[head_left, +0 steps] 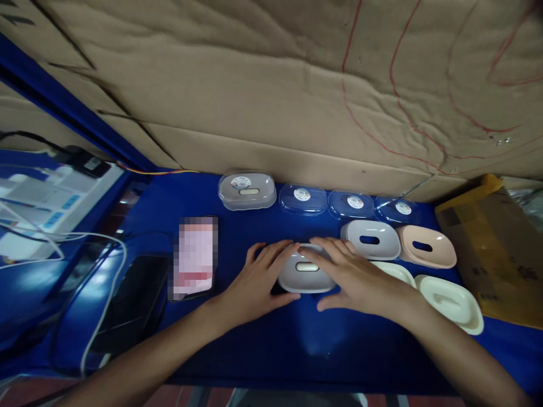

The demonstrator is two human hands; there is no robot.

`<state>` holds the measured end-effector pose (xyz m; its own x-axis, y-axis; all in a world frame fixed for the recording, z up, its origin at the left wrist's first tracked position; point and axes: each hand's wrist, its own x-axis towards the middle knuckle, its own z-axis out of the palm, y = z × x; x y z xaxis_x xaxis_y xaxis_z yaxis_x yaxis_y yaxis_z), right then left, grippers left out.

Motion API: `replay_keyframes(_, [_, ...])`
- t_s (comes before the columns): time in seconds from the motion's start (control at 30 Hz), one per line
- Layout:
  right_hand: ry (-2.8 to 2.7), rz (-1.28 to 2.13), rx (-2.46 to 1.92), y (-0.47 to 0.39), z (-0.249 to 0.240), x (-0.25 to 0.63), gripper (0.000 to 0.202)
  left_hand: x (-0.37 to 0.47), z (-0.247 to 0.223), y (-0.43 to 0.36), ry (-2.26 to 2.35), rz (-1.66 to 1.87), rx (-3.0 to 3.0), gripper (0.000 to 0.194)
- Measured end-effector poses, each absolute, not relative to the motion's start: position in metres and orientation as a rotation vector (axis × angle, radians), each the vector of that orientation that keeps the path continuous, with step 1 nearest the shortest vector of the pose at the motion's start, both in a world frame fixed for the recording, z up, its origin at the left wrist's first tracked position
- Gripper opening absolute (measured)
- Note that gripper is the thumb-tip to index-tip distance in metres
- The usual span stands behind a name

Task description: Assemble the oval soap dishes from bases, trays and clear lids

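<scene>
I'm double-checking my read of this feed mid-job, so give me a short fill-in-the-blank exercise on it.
1. The left hand and right hand are at ____ sides of the same grey dish.
2. Right of the covered dish, ____ separate clear lids lie in a row.
3. In the picture, the peach dish stands directly to the ____ of the open-slotted dish.
4. The phone lies on the ____-coloured table.

Missing words: opposite; three; right; blue
</scene>
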<state>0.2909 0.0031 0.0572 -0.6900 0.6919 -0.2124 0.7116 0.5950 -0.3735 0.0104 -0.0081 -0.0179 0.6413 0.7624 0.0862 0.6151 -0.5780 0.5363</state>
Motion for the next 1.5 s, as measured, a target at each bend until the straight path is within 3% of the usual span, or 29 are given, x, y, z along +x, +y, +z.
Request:
replay_keyframes(0.1, [2.838,-0.711,1.231,0.029,0.075,0.294,0.089,0.012,-0.016,-0.008,1.089,0.426,2.393,0.095])
replay_keyframes(0.17, [2.924,-0.578,1.328,0.057,0.081,0.289,0.069,0.012,-0.015,-0.008,1.091,0.431,2.386,0.095])
replay_keyframes(0.23, [2.94,-0.417,1.413,0.087,0.079,0.278,0.063,0.012,-0.013,-0.008,1.091,0.438,2.378,0.095])
replay_keyframes(0.47, [2.784,-0.223,1.438,0.133,0.044,0.255,0.075,0.011,-0.009,-0.006,1.061,0.438,2.353,0.103])
replay_keyframes(0.63, [2.759,-0.298,1.471,0.129,0.03,0.262,0.103,0.012,-0.007,-0.006,1.054,0.444,2.301,0.109])
replay_keyframes(0.8, [2.788,-0.398,1.538,0.116,0.037,0.269,0.092,0.011,-0.009,-0.007,1.056,0.482,2.229,0.116])
replay_keyframes(0.97, [2.992,-0.621,1.577,0.058,0.063,0.293,0.087,0.013,-0.015,-0.008,1.091,0.558,2.139,0.144])
replay_keyframes(1.1, [2.854,-0.669,1.594,0.0,0.067,0.312,0.085,0.016,-0.017,-0.009,1.108,0.589,2.063,0.16])
replay_keyframes(1.3, [2.898,-0.584,1.443,-0.032,0.046,0.298,0.088,0.015,-0.021,-0.009,1.023,0.592,2.106,0.158])
replay_keyframes(1.5, [2.939,-0.582,1.406,-0.037,0.033,0.288,0.085,0.014,-0.022,-0.012,1.013,0.576,2.17,0.139])
